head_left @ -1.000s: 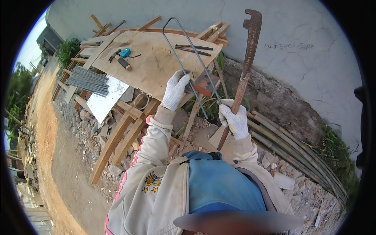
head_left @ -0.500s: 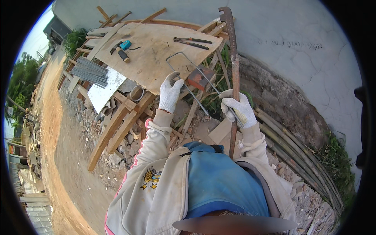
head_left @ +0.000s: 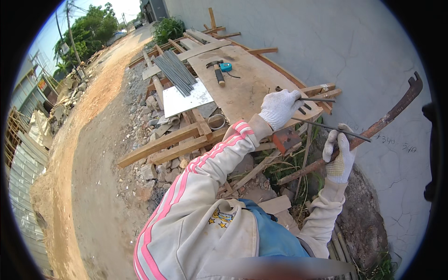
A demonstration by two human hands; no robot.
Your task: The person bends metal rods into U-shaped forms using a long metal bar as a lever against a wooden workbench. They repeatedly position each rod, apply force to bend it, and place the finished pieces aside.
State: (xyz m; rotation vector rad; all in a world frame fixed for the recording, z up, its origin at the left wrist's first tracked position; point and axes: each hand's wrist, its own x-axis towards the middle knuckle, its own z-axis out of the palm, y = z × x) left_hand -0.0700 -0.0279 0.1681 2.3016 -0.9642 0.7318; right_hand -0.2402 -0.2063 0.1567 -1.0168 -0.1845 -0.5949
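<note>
- Head view: grey plaster wall (head_left: 303,37), finely cracked, with dark handwriting (head_left: 396,143) scrawled small at its right;
- plywood board (head_left: 254,77), tan, flat, stained and rough-edged;
- iron bar (head_left: 380,126), long and round, rust-brown with pale scuffs, its upper end hooked; it slants across the wall, the right hand (head_left: 339,157) wrapped around its middle;
- bent rod (head_left: 322,125), thin, dark grey metal, stretching between the hands near the board's corner; the left hand (head_left: 280,109), in a white knit glove, is curled around it;
- hammer (head_left: 218,74), dark-handled with a tan end, lying on the board.
</note>
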